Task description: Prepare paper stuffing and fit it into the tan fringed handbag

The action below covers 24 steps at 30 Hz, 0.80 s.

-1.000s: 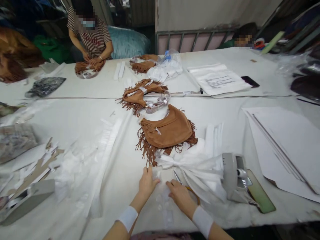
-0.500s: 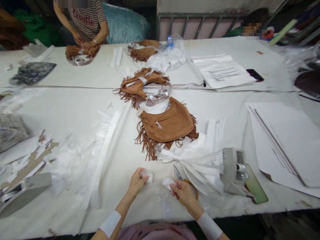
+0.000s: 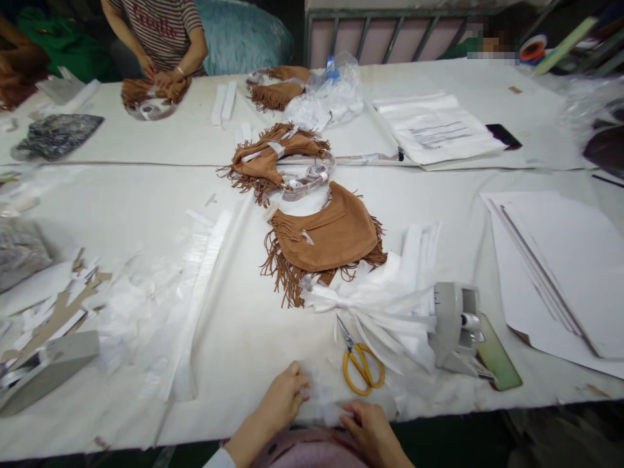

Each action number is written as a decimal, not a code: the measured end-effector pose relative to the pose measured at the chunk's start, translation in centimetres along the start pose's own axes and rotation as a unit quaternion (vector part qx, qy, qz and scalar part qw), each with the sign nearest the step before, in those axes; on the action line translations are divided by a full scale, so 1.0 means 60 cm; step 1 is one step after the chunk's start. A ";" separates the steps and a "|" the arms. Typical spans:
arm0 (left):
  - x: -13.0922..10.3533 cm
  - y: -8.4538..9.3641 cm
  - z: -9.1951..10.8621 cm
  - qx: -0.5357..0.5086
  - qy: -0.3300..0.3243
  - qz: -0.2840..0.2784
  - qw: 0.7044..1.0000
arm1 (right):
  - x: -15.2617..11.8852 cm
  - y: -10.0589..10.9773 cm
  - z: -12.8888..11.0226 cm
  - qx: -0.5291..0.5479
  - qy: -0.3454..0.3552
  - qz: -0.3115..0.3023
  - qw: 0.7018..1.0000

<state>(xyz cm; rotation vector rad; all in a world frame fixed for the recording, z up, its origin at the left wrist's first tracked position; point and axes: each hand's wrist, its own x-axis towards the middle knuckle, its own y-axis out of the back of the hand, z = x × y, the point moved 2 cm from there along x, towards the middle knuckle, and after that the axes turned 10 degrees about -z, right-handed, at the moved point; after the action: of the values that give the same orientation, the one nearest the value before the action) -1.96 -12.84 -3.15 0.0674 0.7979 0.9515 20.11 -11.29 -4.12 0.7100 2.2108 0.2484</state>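
Observation:
At the near table edge my left hand (image 3: 283, 400) and my right hand (image 3: 370, 429) both pinch a small clear plastic piece (image 3: 322, 398) between them. Yellow-handled scissors (image 3: 358, 361) lie free on the white table just beyond my right hand. Farther out rests a brown fringed suede bag (image 3: 324, 237) on a bundle of white paper strips (image 3: 385, 305). A second fringed bag (image 3: 266, 162) with a wrapped strap lies behind it.
A grey tape dispenser (image 3: 455, 325) and a green strip sit to the right. White card sheets (image 3: 560, 260) lie far right, plastic scraps and cardboard (image 3: 63, 312) at left. A person in a striped shirt (image 3: 160, 32) handles another bag across the table. Papers and a phone (image 3: 502, 136) lie beyond.
My hands have drawn back to the table edge with the clear plastic. The right hand has come off the scissors, which now lie uncovered on the table.

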 end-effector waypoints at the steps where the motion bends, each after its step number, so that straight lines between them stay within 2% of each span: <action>1: 0.008 0.001 0.009 0.070 -0.010 -0.029 0.997 | 0.000 -0.010 0.002 -0.013 0.004 -0.009 1.000; 3: 0.029 0.008 0.022 0.183 -0.017 -0.076 0.980 | 0.011 -0.030 0.008 -0.036 0.011 -0.024 0.999; 5: 0.052 0.015 0.028 0.242 -0.017 -0.108 0.964 | 0.027 -0.047 0.015 -0.052 0.016 -0.030 0.998; 8: 0.078 0.017 0.034 0.269 -0.015 -0.123 0.955 | 0.046 -0.060 0.024 -0.052 0.025 -0.025 0.998; 11: 0.087 0.010 0.040 0.273 -0.010 -0.114 0.955 | 0.047 -0.053 0.031 -0.013 0.037 -0.008 0.999; 15: 0.080 0.005 0.034 0.236 -0.011 -0.088 0.968 | 0.026 -0.013 0.050 0.089 0.004 0.063 0.994; 19: 0.065 0.021 0.003 0.150 0.015 -0.036 0.988 | 0.012 0.025 0.063 0.225 -0.049 0.122 0.965; 22: 0.058 0.030 -0.017 0.058 0.056 0.025 0.996 | 0.025 0.027 0.040 0.313 -0.046 0.117 0.941; 24: 0.056 0.025 -0.019 -0.015 0.080 0.059 0.995 | 0.042 0.015 0.012 0.348 -0.035 0.103 0.931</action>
<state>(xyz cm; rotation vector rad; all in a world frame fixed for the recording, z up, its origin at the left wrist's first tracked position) -2.63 -9.73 -5.33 0.0112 0.9353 1.0897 19.67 -9.14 -5.83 1.3092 2.1417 -0.4827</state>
